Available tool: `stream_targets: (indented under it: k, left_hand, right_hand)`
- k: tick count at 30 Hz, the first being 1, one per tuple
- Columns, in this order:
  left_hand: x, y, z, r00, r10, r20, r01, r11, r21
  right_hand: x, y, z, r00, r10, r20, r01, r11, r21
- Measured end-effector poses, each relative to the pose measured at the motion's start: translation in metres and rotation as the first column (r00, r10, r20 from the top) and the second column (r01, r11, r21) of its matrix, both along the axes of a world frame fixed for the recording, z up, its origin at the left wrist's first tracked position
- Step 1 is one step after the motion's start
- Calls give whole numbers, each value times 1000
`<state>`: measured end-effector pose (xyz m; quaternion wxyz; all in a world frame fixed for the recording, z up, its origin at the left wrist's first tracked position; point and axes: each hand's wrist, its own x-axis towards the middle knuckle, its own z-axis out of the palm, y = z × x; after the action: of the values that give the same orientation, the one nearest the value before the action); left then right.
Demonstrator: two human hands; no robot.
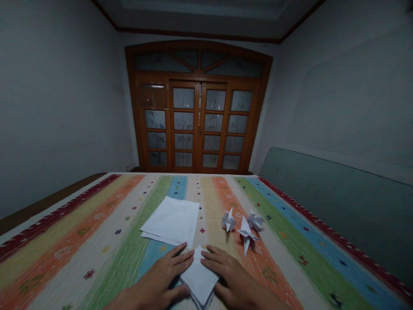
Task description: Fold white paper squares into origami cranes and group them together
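Observation:
A small folded square of white paper (200,277) lies on the striped cloth close to me, one corner pointing away. My left hand (166,275) rests at its left edge, fingers stretched out with the tips touching the paper. On the opposite edge lies my right hand (227,273), also with fingers extended and the thumb near the lower right side. Layers show along the paper's near edges. Beyond my left hand is a stack of white paper sheets (174,219). Several folded paper figures, one a pointed paper crane (247,234), stand beyond my right hand.
The striped tablecloth (97,241) covers the table. A greenish panel or seat back (338,198) runs along the right side. Wooden doors with glass panes (198,125) stand past the far table edge, between pale walls.

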<state>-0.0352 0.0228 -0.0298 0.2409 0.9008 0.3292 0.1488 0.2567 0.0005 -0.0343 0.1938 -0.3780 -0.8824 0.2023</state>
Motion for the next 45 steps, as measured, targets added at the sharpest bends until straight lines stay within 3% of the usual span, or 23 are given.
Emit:
stream_targets:
  k: [9, 16, 24, 28, 31, 36, 40, 45]
  left_hand:
    - [4, 5, -16, 968, 87, 234, -117, 986, 116]
    - [20, 0, -3, 926, 210, 314, -242, 968, 66]
    - [31, -1, -4, 794, 484, 367, -481, 870, -107]
    - [35, -4, 0, 774, 473, 420, -407, 881, -242]
    - [36, -5, 0, 755, 450, 478, -373, 893, -252]
    - [31, -6, 0, 788, 350, 506, -230, 931, -285]
    - [27, -5, -1, 762, 317, 564, -118, 926, -359]
    - [30, -3, -3, 727, 328, 604, -83, 914, -397]
  right_hand:
    - [-8, 7, -13, 984, -58, -167, 90, 979, 185]
    - [-10, 6, -14, 944, -200, -261, 221, 974, 54]
    - [-24, 10, -11, 874, -342, -346, 332, 939, -90]
    - [-26, 11, -13, 861, -332, -384, 315, 943, -110]
    - [-26, 11, -15, 849, -330, -413, 313, 943, -111]
    - [-26, 10, -17, 856, -328, -401, 316, 944, -96]
    - [-24, 11, -17, 852, -347, -392, 340, 936, -89]
    - [-24, 10, -16, 849, -371, -377, 366, 927, -88]
